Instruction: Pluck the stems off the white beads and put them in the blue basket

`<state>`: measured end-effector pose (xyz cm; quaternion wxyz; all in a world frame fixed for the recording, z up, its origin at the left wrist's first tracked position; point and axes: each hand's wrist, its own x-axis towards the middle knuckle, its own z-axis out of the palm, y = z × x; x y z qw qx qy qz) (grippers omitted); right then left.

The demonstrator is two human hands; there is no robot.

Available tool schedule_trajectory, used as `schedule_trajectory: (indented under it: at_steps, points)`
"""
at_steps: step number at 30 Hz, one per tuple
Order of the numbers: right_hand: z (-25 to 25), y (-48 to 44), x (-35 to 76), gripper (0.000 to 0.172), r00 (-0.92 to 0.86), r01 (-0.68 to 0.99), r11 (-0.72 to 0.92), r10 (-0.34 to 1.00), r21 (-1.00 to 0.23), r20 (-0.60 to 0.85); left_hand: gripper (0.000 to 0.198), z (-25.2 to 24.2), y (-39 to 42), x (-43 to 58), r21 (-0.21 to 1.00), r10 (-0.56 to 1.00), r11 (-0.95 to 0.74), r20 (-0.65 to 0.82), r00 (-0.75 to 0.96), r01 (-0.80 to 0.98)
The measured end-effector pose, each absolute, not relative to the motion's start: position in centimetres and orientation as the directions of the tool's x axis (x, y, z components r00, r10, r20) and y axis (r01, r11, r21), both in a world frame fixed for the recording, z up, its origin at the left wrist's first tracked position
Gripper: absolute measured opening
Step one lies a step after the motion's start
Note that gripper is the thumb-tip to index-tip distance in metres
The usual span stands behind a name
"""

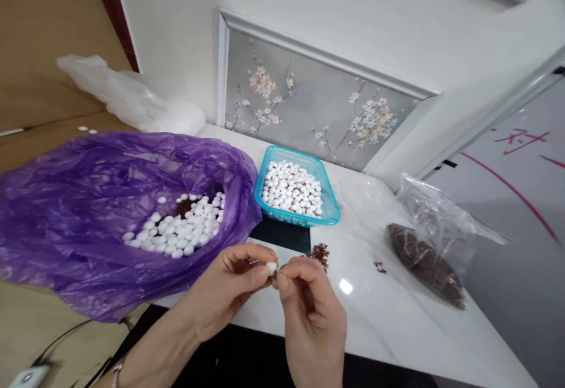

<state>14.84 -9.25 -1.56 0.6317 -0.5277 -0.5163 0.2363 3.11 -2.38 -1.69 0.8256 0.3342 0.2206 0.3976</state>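
Note:
Close over the front of the white table, my left hand (225, 285) pinches a small white ball (272, 267) between thumb and fingertips. My right hand (311, 305) meets it there, thumb and forefinger pressed together at the ball's side; what they hold is too small and covered to make out. Just behind the hands lies a pile of small reddish-brown bits (320, 254). To the left, an open purple plastic bag (88, 182) contains many white balls (180, 232) and some brown bits. A blue basket (333, 202) full of similar white pieces with brown specks stands behind the hands.
A clear bag of brown material (426, 264) lies on the right, near a whiteboard (521, 199) with red writing. White plastic bags (132, 96) sit at back left. A floral panel (309, 99) backs the table (375, 311). A white power strip (29, 376) shows lower left.

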Motion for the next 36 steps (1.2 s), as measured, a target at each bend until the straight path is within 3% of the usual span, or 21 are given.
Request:
schedule_trajectory:
  at_steps: [7,15,20,22,26,32,34,36]
  points:
    - [-1.1,-9.2,14.8,0.009,0.349,0.191,0.29,0.873,-0.938,0.341,0.011,-1.7,-2.2,3.1,0.786,0.822,0.39,-0.062,0.566,-0.48]
    - [-0.8,-9.0,15.1,0.012,0.363,0.061,0.114,0.923,-0.992,0.128,0.006,-1.3,-2.1,3.0,0.875,0.81,0.286,-0.002,0.586,-0.391]
    - [-0.7,-8.5,15.9,0.019,0.321,-0.169,0.104,0.946,-0.98,0.045,0.006,-1.4,-2.3,3.5,0.794,0.784,0.422,-0.077,0.616,-0.438]
    - [-1.0,-8.5,16.5,0.019,0.369,-0.181,0.137,0.927,-0.974,0.062,0.008,-1.4,-2.4,3.6,0.747,0.775,0.497,-0.151,0.614,-0.442]
    - [-1.9,-9.1,18.0,0.017,0.48,-0.03,0.123,0.872,-0.992,0.094,0.021,-1.2,-2.2,3.7,0.71,0.789,0.528,-0.207,0.579,-0.465]
    - [-3.4,-10.4,21.5,0.022,0.63,0.292,-0.026,0.758,-0.956,0.172,0.016,-1.0,-1.7,4.1,0.79,0.858,0.441,-0.233,0.458,-0.425]
    - [-4.0,-10.6,22.8,0.023,0.641,0.392,-0.111,0.745,-0.913,0.185,0.014,-0.6,-1.6,4.3,0.873,0.881,0.343,-0.172,0.44,-0.346]
    - [-4.4,-10.6,23.8,0.023,0.627,0.506,-0.171,0.746,-0.846,0.224,0.01,0.0,-1.3,4.7,0.968,0.919,0.125,-0.03,0.394,-0.218]
